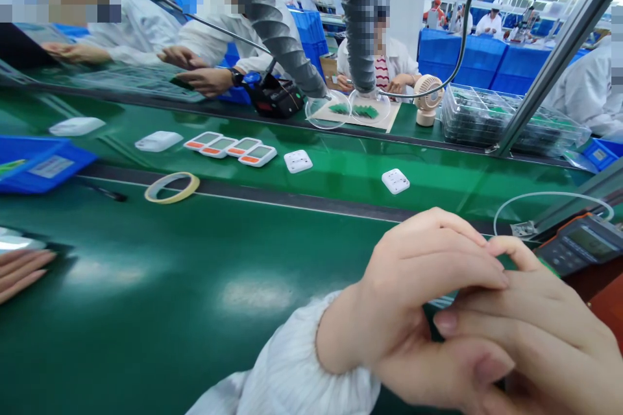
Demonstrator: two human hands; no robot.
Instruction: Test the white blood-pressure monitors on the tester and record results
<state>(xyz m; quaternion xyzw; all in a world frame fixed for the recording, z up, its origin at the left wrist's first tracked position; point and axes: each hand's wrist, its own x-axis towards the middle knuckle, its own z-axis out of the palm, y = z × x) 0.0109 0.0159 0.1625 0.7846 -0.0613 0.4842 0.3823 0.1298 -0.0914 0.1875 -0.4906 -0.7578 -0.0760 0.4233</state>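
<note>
At the lower right, my left hand (413, 292) and my right hand (545, 331) meet above the green bench (195, 324). Their fingers are bent and pressed together, the left fingertips touching the right hand. Whatever lies between them, if anything, is hidden by the fingers. Beyond my hands, on a green conveyor belt (341, 172), lies a small white square housing (396, 181). Another white housing (298, 161) rests further left, beside several white-and-orange devices with screens (257, 154). More white casings (158, 141) lie left of those.
A tape roll (172, 188) and a blue bin (41, 165) are at left. Another person's hand (24, 272) reaches in at the left edge. A handheld meter (584, 240) stands at right. Across the belt are ducts (280, 26), a small fan (428, 100), clear trays (487, 117) and co-workers.
</note>
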